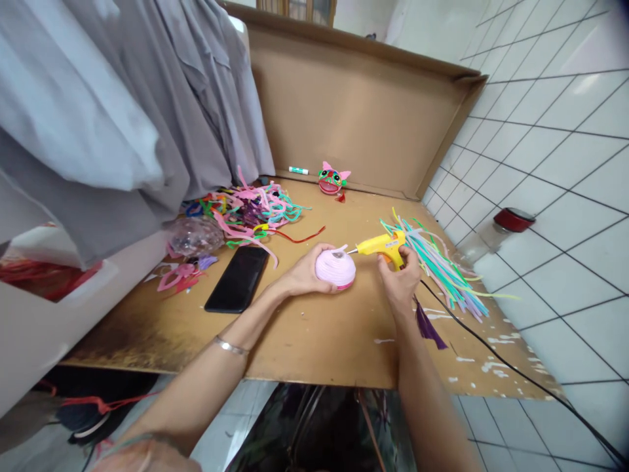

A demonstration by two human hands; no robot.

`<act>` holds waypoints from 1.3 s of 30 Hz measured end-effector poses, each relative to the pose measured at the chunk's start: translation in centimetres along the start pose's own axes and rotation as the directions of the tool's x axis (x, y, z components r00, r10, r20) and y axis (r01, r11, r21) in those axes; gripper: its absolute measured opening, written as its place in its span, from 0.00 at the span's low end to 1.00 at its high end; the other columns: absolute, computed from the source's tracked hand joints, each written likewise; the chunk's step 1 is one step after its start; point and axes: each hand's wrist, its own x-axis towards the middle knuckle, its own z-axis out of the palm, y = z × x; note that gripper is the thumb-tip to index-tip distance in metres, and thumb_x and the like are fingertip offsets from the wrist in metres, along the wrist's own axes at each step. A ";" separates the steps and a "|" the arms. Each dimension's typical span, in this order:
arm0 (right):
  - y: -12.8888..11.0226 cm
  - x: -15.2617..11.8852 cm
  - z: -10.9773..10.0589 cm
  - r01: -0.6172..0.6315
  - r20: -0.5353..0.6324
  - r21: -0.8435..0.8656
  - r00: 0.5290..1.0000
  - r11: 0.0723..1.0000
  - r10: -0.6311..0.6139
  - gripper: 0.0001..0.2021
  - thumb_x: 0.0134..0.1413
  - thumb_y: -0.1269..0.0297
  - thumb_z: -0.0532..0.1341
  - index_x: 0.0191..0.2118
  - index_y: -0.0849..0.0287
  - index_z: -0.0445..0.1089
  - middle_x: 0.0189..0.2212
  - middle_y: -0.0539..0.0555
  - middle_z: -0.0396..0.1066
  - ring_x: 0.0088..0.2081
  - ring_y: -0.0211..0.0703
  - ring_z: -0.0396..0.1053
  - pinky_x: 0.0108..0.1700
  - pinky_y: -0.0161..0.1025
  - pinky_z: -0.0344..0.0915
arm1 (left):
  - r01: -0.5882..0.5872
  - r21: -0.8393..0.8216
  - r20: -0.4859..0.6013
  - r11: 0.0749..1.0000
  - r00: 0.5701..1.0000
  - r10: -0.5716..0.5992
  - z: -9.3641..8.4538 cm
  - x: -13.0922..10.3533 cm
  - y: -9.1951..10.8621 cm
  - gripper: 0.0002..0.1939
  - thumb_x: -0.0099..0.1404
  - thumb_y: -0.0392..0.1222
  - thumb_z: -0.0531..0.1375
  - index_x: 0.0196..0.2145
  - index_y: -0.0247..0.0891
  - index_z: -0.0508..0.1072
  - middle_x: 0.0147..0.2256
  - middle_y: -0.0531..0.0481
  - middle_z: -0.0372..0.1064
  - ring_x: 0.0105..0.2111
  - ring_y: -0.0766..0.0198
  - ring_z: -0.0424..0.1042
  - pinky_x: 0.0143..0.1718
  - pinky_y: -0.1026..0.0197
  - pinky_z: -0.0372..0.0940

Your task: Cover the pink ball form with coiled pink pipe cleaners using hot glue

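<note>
My left hand (314, 272) is wrapped round a pale pink ball (335, 270) that looks wound from pipe cleaner, with a darker pink band low on its side. A small opening shows near the ball's top, and a loose pink end sticks up beside it. In my right hand (400, 272) is a yellow hot glue gun (381, 246), its metal nozzle pointing left at that opening. Whether the nozzle touches the ball I cannot tell. A purple tassel (428, 326) lies by my right wrist.
A black phone (236, 278) and tangled pipe cleaners (260, 206) lie left. Straight pipe cleaners (445, 265) and a red-lidded jar (496, 233) are right. A colourful animal-face ornament (331, 180) and a glue stick (298, 170) sit behind. The gun's black cord (491, 351) runs off right; grey cloth (196, 98) hangs left.
</note>
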 end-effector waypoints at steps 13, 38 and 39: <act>-0.8 -0.6 -0.2 0.138 0.074 -0.065 0.988 0.988 -0.134 0.17 0.48 0.58 0.61 0.44 0.59 0.66 0.41 0.59 0.72 0.45 0.50 0.70 0.51 0.48 0.67 | -0.019 0.044 0.053 0.999 0.998 0.017 0.0 -0.2 0.0 0.42 0.42 0.41 0.71 0.54 0.38 0.60 0.52 0.45 0.68 0.52 0.52 0.70 0.53 0.53 0.66; -1.0 -0.8 0.0 0.115 0.040 -0.086 0.993 0.990 -0.112 0.18 0.48 0.58 0.62 0.45 0.59 0.66 0.42 0.59 0.73 0.45 0.50 0.71 0.49 0.47 0.67 | -0.029 -0.015 0.033 0.999 0.999 0.030 0.0 -0.1 -1.4 0.43 0.44 0.42 0.71 0.56 0.38 0.59 0.52 0.44 0.67 0.50 0.53 0.69 0.53 0.51 0.66; -0.9 -0.8 0.0 0.116 0.037 -0.080 0.993 0.990 -0.113 0.18 0.49 0.58 0.62 0.45 0.59 0.66 0.43 0.59 0.73 0.46 0.50 0.71 0.50 0.48 0.67 | -0.031 -0.010 0.030 0.999 0.999 0.031 -0.1 0.0 -1.5 0.43 0.43 0.42 0.71 0.56 0.38 0.59 0.52 0.44 0.68 0.50 0.53 0.70 0.53 0.51 0.66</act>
